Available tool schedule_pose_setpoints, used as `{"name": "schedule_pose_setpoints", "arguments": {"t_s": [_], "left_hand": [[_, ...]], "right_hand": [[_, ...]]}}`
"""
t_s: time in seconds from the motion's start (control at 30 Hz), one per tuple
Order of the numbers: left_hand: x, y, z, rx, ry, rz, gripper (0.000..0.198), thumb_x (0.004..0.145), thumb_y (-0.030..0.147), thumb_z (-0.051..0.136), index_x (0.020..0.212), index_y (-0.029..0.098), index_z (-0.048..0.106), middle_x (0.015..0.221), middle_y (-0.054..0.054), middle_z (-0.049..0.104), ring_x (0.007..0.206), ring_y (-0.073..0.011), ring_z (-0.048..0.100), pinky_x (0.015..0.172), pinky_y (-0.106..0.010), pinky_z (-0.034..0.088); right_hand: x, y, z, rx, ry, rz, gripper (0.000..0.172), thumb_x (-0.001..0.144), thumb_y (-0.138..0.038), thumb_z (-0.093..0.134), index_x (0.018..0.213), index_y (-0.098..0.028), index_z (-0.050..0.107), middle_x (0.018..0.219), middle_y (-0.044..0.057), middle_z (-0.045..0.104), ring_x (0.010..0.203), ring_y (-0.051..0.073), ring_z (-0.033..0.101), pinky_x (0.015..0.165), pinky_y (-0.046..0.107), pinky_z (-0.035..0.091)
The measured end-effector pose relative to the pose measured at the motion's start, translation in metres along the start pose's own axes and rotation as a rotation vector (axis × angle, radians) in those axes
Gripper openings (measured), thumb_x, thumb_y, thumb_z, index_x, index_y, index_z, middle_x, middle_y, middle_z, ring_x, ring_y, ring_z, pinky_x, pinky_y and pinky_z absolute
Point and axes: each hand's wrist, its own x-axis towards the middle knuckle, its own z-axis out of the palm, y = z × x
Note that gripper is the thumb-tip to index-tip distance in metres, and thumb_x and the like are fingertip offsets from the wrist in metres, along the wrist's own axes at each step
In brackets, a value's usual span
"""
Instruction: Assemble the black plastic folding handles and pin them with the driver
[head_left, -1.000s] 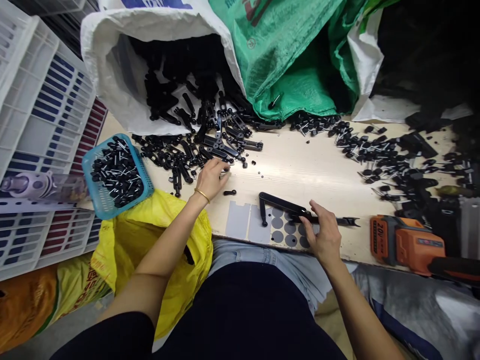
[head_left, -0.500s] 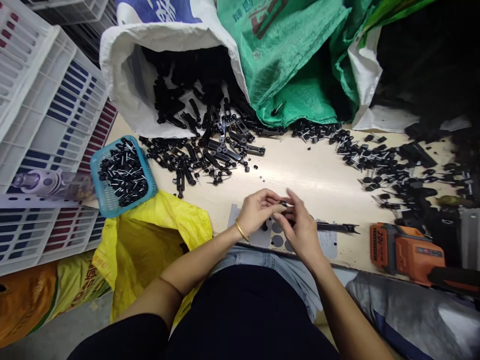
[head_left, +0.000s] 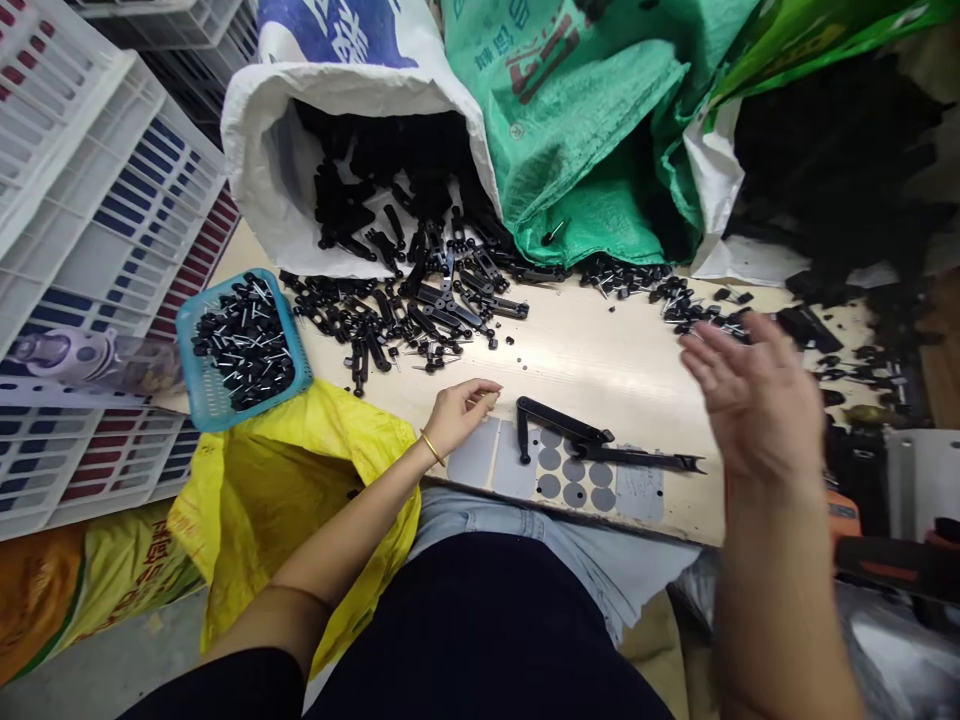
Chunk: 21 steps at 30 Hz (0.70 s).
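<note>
My left hand (head_left: 459, 414) hovers at the table's near side, left of a black jointed plastic arm (head_left: 566, 420). Its thumb and fingertips are pinched together; whatever may be between them is too small to make out. The jointed arm lies bent on the table over grey sheets with round grey discs (head_left: 574, 470), touched by neither hand. Far to the right, my right hand (head_left: 761, 400) is raised with its fingers spread, somewhat blurred. It is nearest to a pile of black-headed knob screws (head_left: 682, 305) and hides part of it.
A blue basket (head_left: 304, 372) of knob screws stands left. Black arm parts (head_left: 420, 310) spill from a white sack (head_left: 244, 120); a green sack (head_left: 600, 215) is beside it. A yellow bag (head_left: 300, 500) hangs at the near left. My right forearm partly covers an orange power tool (head_left: 844, 515).
My hands have parted from over the jointed arm, which now lies uncovered. The right hand has swung far right and opened; the left has drawn back left.
</note>
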Motion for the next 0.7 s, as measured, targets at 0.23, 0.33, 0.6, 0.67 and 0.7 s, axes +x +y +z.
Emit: {"name": "schedule_pose_setpoints", "arguments": {"t_s": [0.23, 0.33, 0.6, 0.67, 0.7], "left_hand": [[0.017, -0.012, -0.029, 0.368, 0.281, 0.147, 0.018, 0.080, 0.021, 0.054, 0.094, 0.018, 0.066, 0.085, -0.003, 0.067, 0.071, -0.0131, 0.060, 0.070, -0.026, 0.050], [0.031, -0.018, -0.044, 0.556, 0.408, 0.202, 0.021, 0.079, 0.015, 0.052, 0.096, 0.017, 0.064, 0.088, -0.005, 0.064, 0.075, -0.0155, 0.058, 0.077, -0.030, 0.048], [0.057, -0.030, -0.055, 0.780, 0.366, 0.217, 0.026, 0.076, 0.011, 0.054, 0.099, 0.018, 0.063, 0.092, -0.006, 0.058, 0.089, -0.0210, 0.055, 0.087, -0.035, 0.044], [0.061, -0.031, -0.053, 0.796, 0.335, 0.260, 0.024, 0.076, 0.013, 0.056, 0.097, 0.019, 0.064, 0.092, -0.006, 0.056, 0.092, -0.0220, 0.054, 0.088, -0.035, 0.043], [0.063, -0.032, -0.052, 0.805, 0.319, 0.280, 0.021, 0.075, 0.013, 0.057, 0.094, 0.020, 0.065, 0.091, -0.006, 0.056, 0.093, -0.0227, 0.053, 0.088, -0.036, 0.043]], "right_hand": [[-0.025, 0.037, 0.016, -0.293, 0.044, 0.043, 0.029, 0.076, -0.037, 0.065, 0.097, -0.017, 0.065, 0.093, 0.009, 0.069, 0.089, 0.019, 0.064, 0.088, 0.038, 0.049], [-0.030, 0.033, 0.007, -0.563, -0.036, 0.017, 0.027, 0.079, -0.040, 0.060, 0.095, -0.019, 0.066, 0.091, 0.007, 0.070, 0.086, 0.020, 0.064, 0.084, 0.039, 0.049], [-0.044, 0.034, 0.010, -0.727, -0.136, 0.032, 0.024, 0.082, -0.038, 0.055, 0.092, -0.020, 0.067, 0.088, 0.006, 0.070, 0.081, 0.020, 0.064, 0.076, 0.034, 0.049], [-0.045, 0.035, 0.011, -0.740, -0.155, 0.020, 0.023, 0.082, -0.038, 0.054, 0.091, -0.020, 0.066, 0.088, 0.006, 0.070, 0.081, 0.020, 0.064, 0.075, 0.034, 0.049], [-0.045, 0.036, 0.011, -0.747, -0.163, 0.012, 0.023, 0.082, -0.037, 0.054, 0.091, -0.020, 0.066, 0.087, 0.005, 0.070, 0.080, 0.020, 0.064, 0.075, 0.034, 0.049]]}}
